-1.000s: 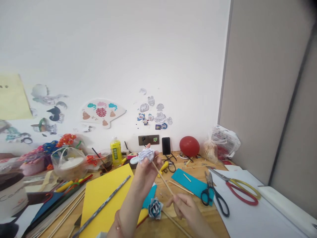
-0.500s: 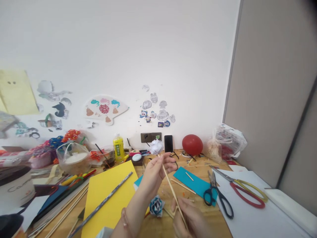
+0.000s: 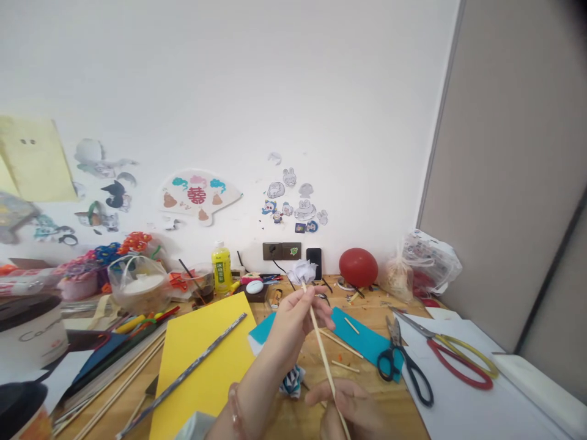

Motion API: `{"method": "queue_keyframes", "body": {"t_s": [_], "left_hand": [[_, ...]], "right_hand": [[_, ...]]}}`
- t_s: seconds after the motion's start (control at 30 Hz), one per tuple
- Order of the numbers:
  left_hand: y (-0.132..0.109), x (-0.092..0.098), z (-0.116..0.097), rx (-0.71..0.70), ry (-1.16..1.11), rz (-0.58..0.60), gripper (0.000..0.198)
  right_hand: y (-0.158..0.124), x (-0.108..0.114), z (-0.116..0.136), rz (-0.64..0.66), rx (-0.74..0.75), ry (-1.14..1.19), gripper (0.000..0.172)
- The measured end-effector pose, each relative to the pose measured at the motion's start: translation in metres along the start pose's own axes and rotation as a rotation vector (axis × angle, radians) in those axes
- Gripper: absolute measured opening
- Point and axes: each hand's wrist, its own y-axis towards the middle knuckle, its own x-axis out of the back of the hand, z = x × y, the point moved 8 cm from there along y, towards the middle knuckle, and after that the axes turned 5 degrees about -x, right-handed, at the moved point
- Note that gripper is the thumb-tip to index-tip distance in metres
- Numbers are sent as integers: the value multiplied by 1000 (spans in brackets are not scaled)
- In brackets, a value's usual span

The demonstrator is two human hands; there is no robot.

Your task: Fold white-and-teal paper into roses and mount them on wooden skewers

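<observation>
left hand [image 3: 293, 318]: bare | left wrist [image 3: 255, 385]: rounded, glossy, pinkish translucent bangle [image 3: 235, 410] | right hand [image 3: 352, 402]: bare, partly blurred

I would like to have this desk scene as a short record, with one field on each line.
left hand: pinches a thin stick just below a white paper flower
right hand: at the stick's lower part, grip blurred
second flower: on the desk, partly hidden by the left arm
yellow sheet: a dark patterned rod lies across it
black-handled scissors: partly over a blue sheet
</observation>
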Motion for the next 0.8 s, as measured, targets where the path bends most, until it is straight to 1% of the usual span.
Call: {"method": "queue_keyframes", "body": {"t_s": [0.17,0.3,0.43,0.6,0.7,0.73,0.8], "left_hand": [[1,-1,-2,-16,-37,41,33],[-1,0,-4,-23,-29,20,28],[-2,2,-5,-30,-5,-15,25],[1,8,-5,-14,18,-50,28],[2,12,-7,-16,41,-91,30],[2,14,-8,-19,50,-108,30],[2,16,-10,-26,67,-137,29]], "right_hand": [[-2,-4,12,10,101,74,42],[-4,3,5,-15,99,22,44],[-1,11,-4,-37,62,-39,48],[2,7,-7,-27,-49,-123,55],[3,5,-8,-73,-101,-184,59],[4,5,-6,-99,-89,-200,59],[5,9,1,-188,-11,-223,57]]}}
